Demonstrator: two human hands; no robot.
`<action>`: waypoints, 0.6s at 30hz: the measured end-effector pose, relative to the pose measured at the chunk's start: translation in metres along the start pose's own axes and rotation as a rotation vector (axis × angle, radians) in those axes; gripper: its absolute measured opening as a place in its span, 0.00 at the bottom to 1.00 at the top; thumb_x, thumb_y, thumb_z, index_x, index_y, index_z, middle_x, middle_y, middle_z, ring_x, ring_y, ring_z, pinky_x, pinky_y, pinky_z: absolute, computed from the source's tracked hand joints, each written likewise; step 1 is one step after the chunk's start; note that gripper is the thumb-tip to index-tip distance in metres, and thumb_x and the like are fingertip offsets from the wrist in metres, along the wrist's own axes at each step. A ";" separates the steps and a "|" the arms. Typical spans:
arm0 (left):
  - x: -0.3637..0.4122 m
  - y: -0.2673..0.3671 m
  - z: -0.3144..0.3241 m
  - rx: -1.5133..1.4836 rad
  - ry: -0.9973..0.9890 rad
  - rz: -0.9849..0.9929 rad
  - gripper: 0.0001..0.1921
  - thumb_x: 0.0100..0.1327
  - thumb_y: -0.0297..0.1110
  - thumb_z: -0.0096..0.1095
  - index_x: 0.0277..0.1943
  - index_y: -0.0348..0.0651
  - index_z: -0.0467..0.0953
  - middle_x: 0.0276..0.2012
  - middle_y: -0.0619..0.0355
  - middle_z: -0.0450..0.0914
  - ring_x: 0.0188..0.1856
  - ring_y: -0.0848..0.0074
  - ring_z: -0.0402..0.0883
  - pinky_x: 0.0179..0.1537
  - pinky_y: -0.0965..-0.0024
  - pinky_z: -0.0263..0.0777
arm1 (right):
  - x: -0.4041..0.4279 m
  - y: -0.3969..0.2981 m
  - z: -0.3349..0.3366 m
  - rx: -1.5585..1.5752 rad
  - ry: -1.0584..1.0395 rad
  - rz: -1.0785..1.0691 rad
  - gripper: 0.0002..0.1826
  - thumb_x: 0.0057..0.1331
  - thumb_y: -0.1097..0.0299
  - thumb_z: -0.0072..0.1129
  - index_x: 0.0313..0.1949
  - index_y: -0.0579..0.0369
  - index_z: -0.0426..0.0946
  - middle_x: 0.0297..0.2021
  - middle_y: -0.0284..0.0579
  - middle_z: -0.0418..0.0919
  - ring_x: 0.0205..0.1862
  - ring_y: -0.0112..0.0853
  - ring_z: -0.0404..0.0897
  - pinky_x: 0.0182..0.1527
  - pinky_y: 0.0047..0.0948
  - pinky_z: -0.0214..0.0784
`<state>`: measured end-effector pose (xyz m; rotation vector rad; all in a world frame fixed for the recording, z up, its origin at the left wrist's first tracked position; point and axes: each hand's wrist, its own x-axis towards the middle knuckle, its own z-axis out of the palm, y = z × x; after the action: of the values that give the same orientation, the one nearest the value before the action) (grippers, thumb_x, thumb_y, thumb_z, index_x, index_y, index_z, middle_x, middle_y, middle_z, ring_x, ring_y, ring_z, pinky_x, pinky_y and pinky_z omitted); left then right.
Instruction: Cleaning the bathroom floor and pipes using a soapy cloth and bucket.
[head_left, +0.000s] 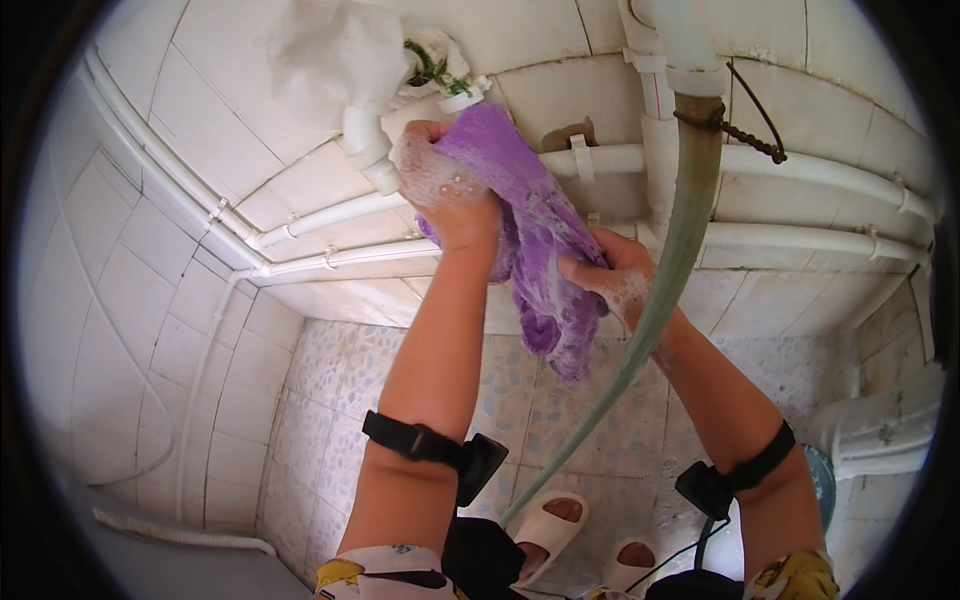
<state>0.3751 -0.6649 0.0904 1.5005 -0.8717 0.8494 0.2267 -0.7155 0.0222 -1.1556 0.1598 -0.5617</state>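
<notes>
A wet purple cloth (536, 195), streaked with white suds, hangs between my two hands above the tiled floor. My left hand (446, 176), covered in foam, grips its upper end near the wall pipes. Lower on the right, my right hand (619, 274) pinches the cloth's edge between thumb and fingers, with foam on the wrist. The cloth's lower end dangles in folds, and part of it shows behind my left wrist. A greenish hose (671, 240) passes in front of my right wrist and hides a little of it.
White pipes (810, 165) run along the tiled wall. A twisted rusty wire (754, 142) sticks out from the hose's top. At upper left hangs a white plastic bag (330, 52). A teal bucket (821, 480) is at right. My slippered feet (551, 536) stand on the floor tiles (480, 420).
</notes>
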 end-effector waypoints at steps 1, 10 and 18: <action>0.001 -0.002 -0.001 0.013 -0.005 0.018 0.08 0.47 0.29 0.57 0.29 0.36 0.67 0.24 0.52 0.71 0.29 0.64 0.71 0.34 0.68 0.64 | 0.001 0.001 -0.003 -0.013 -0.013 0.022 0.14 0.54 0.67 0.58 0.38 0.62 0.70 0.28 0.33 0.69 0.29 0.20 0.66 0.33 0.18 0.58; -0.010 0.005 0.004 -0.637 0.063 -0.531 0.06 0.55 0.25 0.48 0.36 0.35 0.65 0.31 0.56 0.71 0.33 0.76 0.70 0.35 0.72 0.67 | 0.000 0.002 -0.005 -0.014 -0.016 0.133 0.14 0.53 0.68 0.59 0.37 0.62 0.72 0.28 0.35 0.71 0.29 0.21 0.67 0.32 0.17 0.59; -0.078 -0.019 0.016 0.115 0.033 0.306 0.22 0.49 0.25 0.47 0.50 0.31 0.59 0.48 0.39 0.60 0.52 0.49 0.57 0.55 0.57 0.49 | -0.010 0.056 -0.048 0.052 0.024 -0.035 0.25 0.54 0.67 0.58 0.49 0.66 0.65 0.40 0.44 0.74 0.40 0.28 0.73 0.45 0.26 0.64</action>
<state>0.3565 -0.6749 0.0117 1.4681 -1.0598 1.1613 0.2180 -0.7341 -0.0494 -1.1033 0.1453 -0.6077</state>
